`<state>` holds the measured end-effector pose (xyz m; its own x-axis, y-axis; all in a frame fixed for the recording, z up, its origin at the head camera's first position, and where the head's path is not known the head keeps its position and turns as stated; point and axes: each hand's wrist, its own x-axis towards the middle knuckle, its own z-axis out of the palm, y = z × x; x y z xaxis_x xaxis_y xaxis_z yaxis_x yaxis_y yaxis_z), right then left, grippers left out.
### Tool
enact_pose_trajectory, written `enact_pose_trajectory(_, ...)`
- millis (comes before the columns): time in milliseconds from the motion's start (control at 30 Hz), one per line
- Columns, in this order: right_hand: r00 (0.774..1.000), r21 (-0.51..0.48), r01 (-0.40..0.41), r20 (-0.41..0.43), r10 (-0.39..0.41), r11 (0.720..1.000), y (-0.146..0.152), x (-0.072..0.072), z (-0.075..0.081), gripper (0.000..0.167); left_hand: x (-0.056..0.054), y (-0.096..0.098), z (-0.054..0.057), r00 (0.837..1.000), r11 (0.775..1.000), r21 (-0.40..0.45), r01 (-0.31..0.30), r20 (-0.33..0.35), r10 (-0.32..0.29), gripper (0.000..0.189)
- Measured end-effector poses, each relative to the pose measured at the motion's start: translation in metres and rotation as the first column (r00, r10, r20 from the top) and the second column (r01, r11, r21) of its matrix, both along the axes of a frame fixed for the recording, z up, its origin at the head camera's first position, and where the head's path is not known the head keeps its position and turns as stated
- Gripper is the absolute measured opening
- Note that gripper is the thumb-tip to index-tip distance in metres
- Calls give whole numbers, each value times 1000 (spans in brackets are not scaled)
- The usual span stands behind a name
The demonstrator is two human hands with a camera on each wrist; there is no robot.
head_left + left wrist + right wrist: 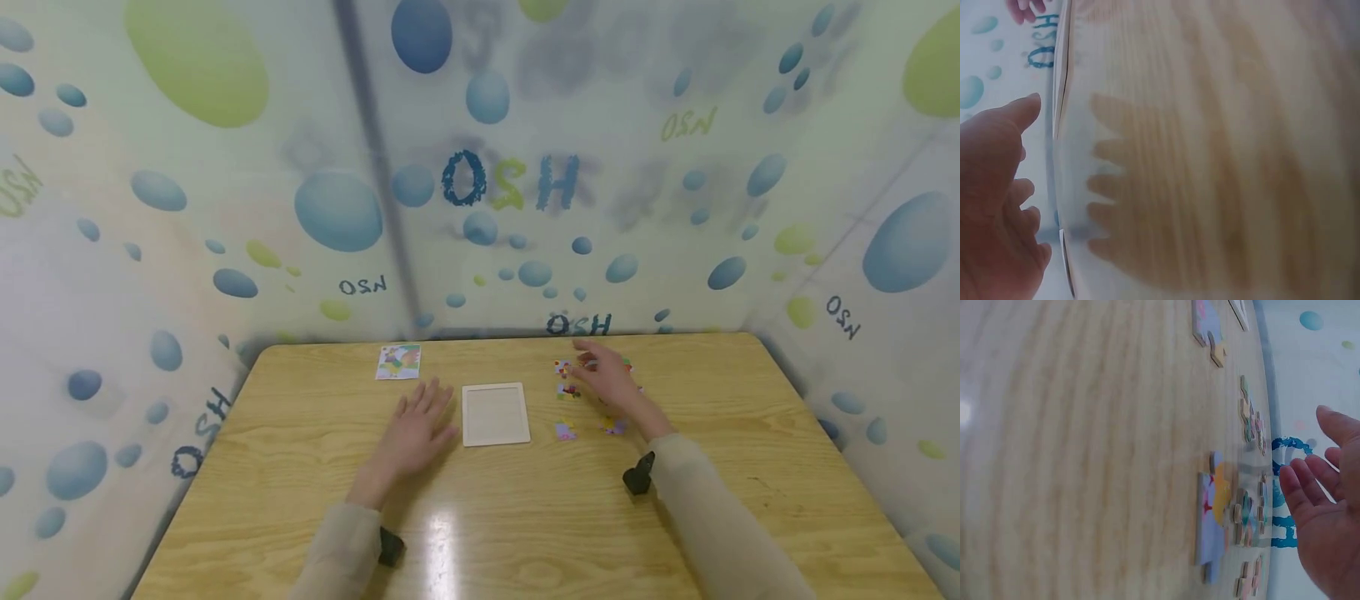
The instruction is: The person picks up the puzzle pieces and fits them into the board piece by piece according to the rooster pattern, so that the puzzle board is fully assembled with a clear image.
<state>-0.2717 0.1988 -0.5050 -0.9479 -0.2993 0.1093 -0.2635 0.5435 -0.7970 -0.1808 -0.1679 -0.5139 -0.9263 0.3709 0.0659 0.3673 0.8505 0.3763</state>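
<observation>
My left hand (412, 437) is spread with straight fingers, hovering palm down left of a square light wooden puzzle tray (497, 415). In the left wrist view its shadow falls on the tabletop, and the fingers hold nothing. My right hand (607, 382) reaches over several colourful jigsaw pieces to the right of the tray and partly hides some of them. In the right wrist view its fingers are loosely bent above the table with nothing between them. A lilac and yellow piece (1209, 515) lies nearest that camera. Other pieces (567, 390) lie spread around the hand.
A square picture card (398, 362) lies near the far edge, beyond my left hand. The wooden table (525, 517) is bounded by pale walls (645, 150) with blue and green spots. Black wrist cameras (639, 475) sit at both sleeves.
</observation>
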Motion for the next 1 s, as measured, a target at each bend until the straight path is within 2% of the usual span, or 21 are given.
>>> enact_pose_trajectory(267, 999, 46, -2, 33, 1, 999, 0, -13, -4, 47, -3, 2, -3, 998, 1000, -4, 5, 70, -5, 69)
enact_pose_trajectory(533, 993, 44, 23, 111, -28, 999, -2, -17, -11, 50, -4, 3, -4, 994, 998, 26, 51, 95, -53, 65)
enact_pose_trajectory(767, 995, 61, -3, 102, -3, 998, -5, -19, -18, 51, -3, 0, -6, 992, 998, -7, 69, 103, -68, 68)
enact_pose_trajectory(1000, 998, 153, -10, 69, -1, 988, -8, -21, -19, 42, -4, 3, -6, 991, 997, -18, 80, 107, -77, 67)
